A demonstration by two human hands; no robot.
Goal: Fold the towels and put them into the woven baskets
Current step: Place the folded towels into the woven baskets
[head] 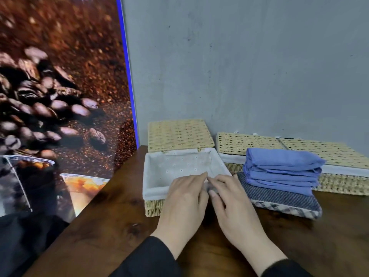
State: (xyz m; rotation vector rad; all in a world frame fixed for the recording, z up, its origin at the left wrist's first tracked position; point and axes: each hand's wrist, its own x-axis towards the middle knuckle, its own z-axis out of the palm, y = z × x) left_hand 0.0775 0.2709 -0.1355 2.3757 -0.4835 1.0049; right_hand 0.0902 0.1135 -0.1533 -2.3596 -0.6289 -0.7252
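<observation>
Grey wall [239, 66] is standing behind a dark wooden worktop [103, 232], with a large coffee-bean poster [60, 86] leaning along the left side.

From the head camera, an open woven basket [154, 208] with a white cloth lining [179, 166] is sitting at the back of the worktop, its lid [179, 135] tipped up against the wall. Both hands are resting on the basket's near rim. The left hand [183, 198] is lying flat, its fingers [194, 179] straight and close together, reaching over the lining's edge. The right hand [229, 198] is touching it, fingers [219, 179] slightly bent, thumb pressing the lining at the rim; whether it is pinching the cloth I cannot tell.

Just right of the hands, a stack of folded blue towels [283, 170] is lying on a folded dark striped towel [283, 200], outside the basket and not touched by either hand. Behind them, two closed woven baskets [339, 182] are standing side by side.
</observation>
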